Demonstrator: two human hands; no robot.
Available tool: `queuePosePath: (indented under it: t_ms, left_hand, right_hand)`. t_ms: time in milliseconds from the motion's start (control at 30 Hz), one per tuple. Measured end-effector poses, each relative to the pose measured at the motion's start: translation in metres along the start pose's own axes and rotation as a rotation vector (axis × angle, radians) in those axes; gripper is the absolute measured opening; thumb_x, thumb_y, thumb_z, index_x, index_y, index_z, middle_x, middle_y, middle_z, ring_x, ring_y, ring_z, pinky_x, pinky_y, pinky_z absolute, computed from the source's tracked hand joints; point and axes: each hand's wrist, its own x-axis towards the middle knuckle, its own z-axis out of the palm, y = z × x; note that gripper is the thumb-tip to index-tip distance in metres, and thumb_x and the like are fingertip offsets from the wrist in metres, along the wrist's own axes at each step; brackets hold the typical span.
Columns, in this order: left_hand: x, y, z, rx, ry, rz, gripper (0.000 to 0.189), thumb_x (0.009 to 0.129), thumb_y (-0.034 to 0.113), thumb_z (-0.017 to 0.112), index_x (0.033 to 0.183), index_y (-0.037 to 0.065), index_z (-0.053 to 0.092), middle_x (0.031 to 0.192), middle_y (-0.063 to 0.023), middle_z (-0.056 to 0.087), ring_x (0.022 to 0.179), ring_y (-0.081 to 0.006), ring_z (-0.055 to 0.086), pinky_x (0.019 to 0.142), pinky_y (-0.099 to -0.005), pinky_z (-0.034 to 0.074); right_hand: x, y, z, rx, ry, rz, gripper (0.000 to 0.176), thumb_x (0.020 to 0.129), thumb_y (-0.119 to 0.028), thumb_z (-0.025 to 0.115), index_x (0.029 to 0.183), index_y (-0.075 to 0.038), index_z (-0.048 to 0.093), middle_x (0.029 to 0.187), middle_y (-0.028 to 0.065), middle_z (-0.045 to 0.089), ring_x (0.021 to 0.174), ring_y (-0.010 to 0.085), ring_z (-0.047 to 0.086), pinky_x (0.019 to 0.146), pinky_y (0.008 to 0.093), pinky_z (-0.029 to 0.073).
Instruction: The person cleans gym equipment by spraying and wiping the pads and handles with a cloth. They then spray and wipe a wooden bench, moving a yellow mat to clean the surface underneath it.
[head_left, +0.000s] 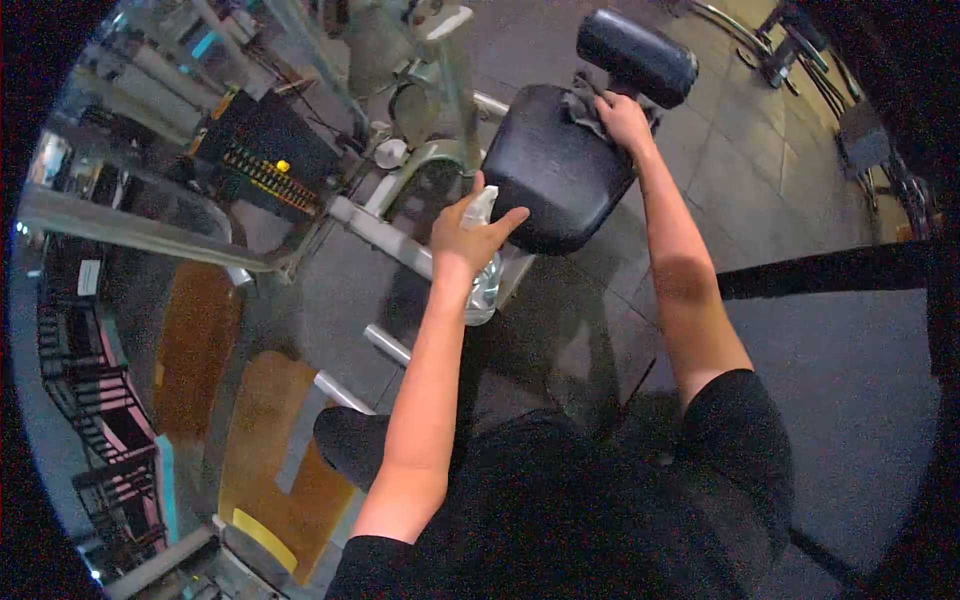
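My left hand [463, 238] is closed around a clear spray bottle [484, 297] with a white top, held upright near the front left edge of a black padded seat [558, 170]. Its thumb sticks out toward the pad. My right hand [627, 122] grips a dark grey cloth [584, 106], which is bunched against the far right part of the seat. Just beyond that hand is a black cylindrical roller pad [637, 55] belonging to the same machine. Part of the cloth is hidden under my fingers.
Left of the seat stands the machine's metal frame [385, 232] with a weight stack [268, 180] and a yellow pin knob [283, 166]. Brown boards [270, 430] lie at lower left. Other gym equipment [790, 55] stands on the tiled floor [745, 160] at upper right.
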Motion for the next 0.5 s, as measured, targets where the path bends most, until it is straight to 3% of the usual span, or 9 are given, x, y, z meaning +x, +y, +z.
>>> queuePosePath:
  t_ms: [100,167,200,267,333,400,500]
  left_hand:
    - [-0.005,0.000,0.004,-0.203,0.004,-0.100,0.092,0.071,0.066,0.082,0.140,0.009,0.063,0.131,-0.0188,0.068,0.120,-0.0351,0.066,0.103,-0.0416,0.051]
    - [-0.003,0.002,0.003,-0.127,0.009,-0.073,0.093,0.071,0.067,0.081,0.142,0.010,0.062,0.129,-0.0194,0.069,0.119,-0.0357,0.066,0.102,-0.0419,0.051]
    - [0.000,0.002,0.003,-0.042,-0.002,-0.044,0.094,0.071,0.068,0.080,0.143,0.010,0.061,0.128,-0.0200,0.069,0.118,-0.0362,0.066,0.102,-0.0423,0.051]
    - [-0.001,0.007,0.002,-0.041,0.038,-0.059,0.096,0.071,0.069,0.079,0.145,0.011,0.058,0.126,-0.0204,0.070,0.117,-0.0365,0.067,0.101,-0.0425,0.052]
    - [-0.004,0.014,-0.007,-0.058,-0.091,-0.093,0.093,0.072,0.069,0.078,0.143,0.011,0.061,0.125,-0.0200,0.070,0.117,-0.0360,0.067,0.100,-0.0420,0.052]
    - [-0.007,-0.003,0.021,-0.111,0.102,-0.011,0.083,0.072,0.063,0.083,0.132,0.008,0.067,0.121,-0.0206,0.071,0.112,-0.0372,0.069,0.096,-0.0427,0.054]
    - [-0.076,0.004,-0.005,-0.296,0.320,0.035,0.072,0.077,0.047,0.085,0.134,0.008,0.066,0.116,-0.0172,0.073,0.104,-0.0365,0.071,0.091,-0.0405,0.056]
  right_hand:
    - [0.034,-0.006,0.017,-0.085,0.002,-0.022,0.039,0.097,-0.037,0.056,0.116,-0.007,0.071,0.108,0.0263,0.070,0.103,0.0450,0.067,0.090,0.0526,0.052]
    - [0.039,-0.026,0.030,-0.140,-0.058,-0.169,0.038,0.096,-0.035,0.056,0.119,-0.008,0.071,0.110,0.0256,0.070,0.103,0.0450,0.067,0.092,0.0531,0.052]
    - [0.022,-0.058,0.020,-0.127,-0.183,-0.222,0.039,0.097,-0.033,0.055,0.121,-0.007,0.070,0.114,0.0252,0.069,0.106,0.0447,0.067,0.093,0.0532,0.052]
    - [-0.020,-0.091,0.028,-0.120,-0.178,-0.394,0.040,0.098,-0.032,0.056,0.126,-0.007,0.068,0.122,0.0231,0.068,0.107,0.0433,0.067,0.094,0.0515,0.052]
    - [-0.067,-0.116,0.022,-0.125,-0.168,-0.516,0.043,0.098,-0.031,0.058,0.133,-0.008,0.066,0.131,0.0200,0.066,0.112,0.0413,0.067,0.096,0.0469,0.053]
    - [-0.111,-0.136,-0.004,-0.036,-0.302,-0.423,0.046,0.097,-0.033,0.062,0.136,-0.009,0.064,0.138,0.0182,0.063,0.118,0.0388,0.065,0.100,0.0422,0.052]
    - [-0.172,-0.146,-0.034,0.088,-0.299,-0.242,0.049,0.101,-0.038,0.063,0.137,-0.006,0.063,0.138,0.0182,0.064,0.123,0.0313,0.066,0.106,0.0392,0.048]
